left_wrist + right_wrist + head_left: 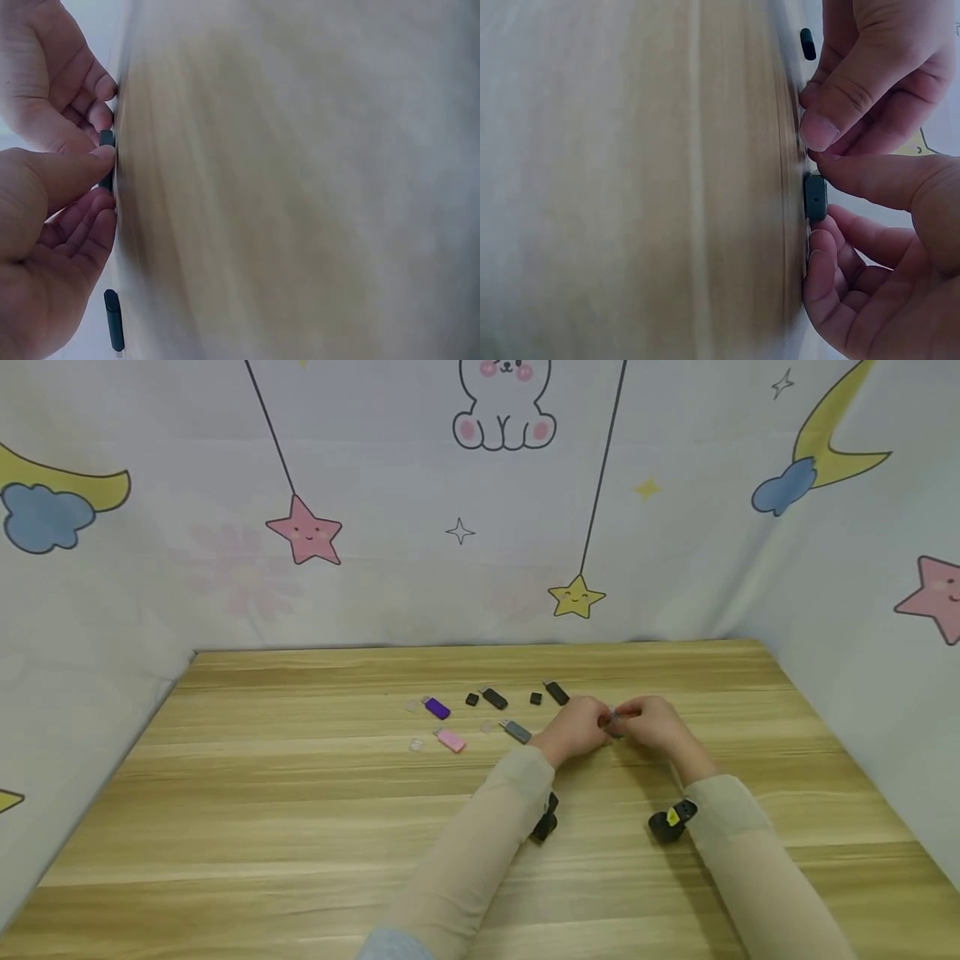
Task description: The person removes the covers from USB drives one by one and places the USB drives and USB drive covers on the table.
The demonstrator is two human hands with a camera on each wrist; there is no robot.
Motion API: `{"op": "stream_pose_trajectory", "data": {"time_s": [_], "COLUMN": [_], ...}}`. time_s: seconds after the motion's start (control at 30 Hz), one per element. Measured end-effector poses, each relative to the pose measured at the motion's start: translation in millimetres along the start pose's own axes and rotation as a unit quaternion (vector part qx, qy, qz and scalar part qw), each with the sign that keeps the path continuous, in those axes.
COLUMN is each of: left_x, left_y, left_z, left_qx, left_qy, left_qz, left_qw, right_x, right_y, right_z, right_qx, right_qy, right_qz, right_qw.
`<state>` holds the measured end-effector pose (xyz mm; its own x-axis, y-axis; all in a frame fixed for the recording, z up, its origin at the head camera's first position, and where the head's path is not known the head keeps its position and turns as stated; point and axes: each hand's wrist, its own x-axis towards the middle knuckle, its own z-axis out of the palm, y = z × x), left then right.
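A dark grey USB stick point(616, 727) is low over the wooden table, between my two hands. My left hand point(576, 727) pinches it, the thumb lying across its side in the left wrist view. From the other side my right hand point(656, 723) holds the same USB stick point(816, 198) between thumb and fingers. Fingers cover much of it, so whether a cap sits on its plug is hidden. Just left of my left hand lies a black USB stick point(557, 692), with a small black cap point(536, 698) beside it.
Further left on the table point(300, 827) lie another black USB stick point(494, 697) with its black cap point(472, 699), a grey one point(516, 732), a purple one point(437, 707) and a pink one point(451, 741). Clear caps point(416, 745) lie near them. A patterned cloth point(405, 527) hangs behind.
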<state>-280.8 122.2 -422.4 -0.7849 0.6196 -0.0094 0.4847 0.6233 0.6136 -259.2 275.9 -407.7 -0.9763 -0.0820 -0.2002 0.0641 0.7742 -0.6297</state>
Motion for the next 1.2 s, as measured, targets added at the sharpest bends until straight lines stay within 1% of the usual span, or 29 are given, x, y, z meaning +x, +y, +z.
{"op": "stream_pose_trajectory", "data": {"time_s": [0.2, 0.4, 0.57, 0.8, 1.03, 1.2], "left_x": [1.3, 1.4, 0.8, 0.7, 0.8, 1.0], "left_y": [1.7, 2.1, 4.2, 3.8, 0.2, -1.4], "left_z": [0.7, -0.4, -2.6, -1.1, -1.9, -3.1], "left_qx": [0.023, 0.032, 0.044, 0.062, 0.107, 0.114], "left_qy": [0.001, 0.012, 0.006, 0.0, -0.002, -0.013], "left_qz": [-0.002, -0.013, -0.022, -0.03, -0.018, 0.0], "left_qw": [0.9997, 0.9993, 0.9988, 0.9976, 0.994, 0.9934], "right_x": [-0.8, -2.5, -4.1, -6.0, -6.0, -5.8], "right_y": [1.4, 2.2, 3.6, 6.0, 7.7, 10.9], "right_z": [0.3, 1.5, 1.2, 0.9, 0.9, 0.6], "right_qx": [-0.001, 0.008, 0.011, 0.013, 0.009, 0.001], "right_qy": [-0.013, -0.017, -0.025, -0.035, -0.046, -0.046], "right_qz": [-0.012, -0.026, -0.037, -0.051, -0.068, -0.083], "right_qw": [1.0, 0.999, 0.999, 0.998, 0.997, 0.995]}}
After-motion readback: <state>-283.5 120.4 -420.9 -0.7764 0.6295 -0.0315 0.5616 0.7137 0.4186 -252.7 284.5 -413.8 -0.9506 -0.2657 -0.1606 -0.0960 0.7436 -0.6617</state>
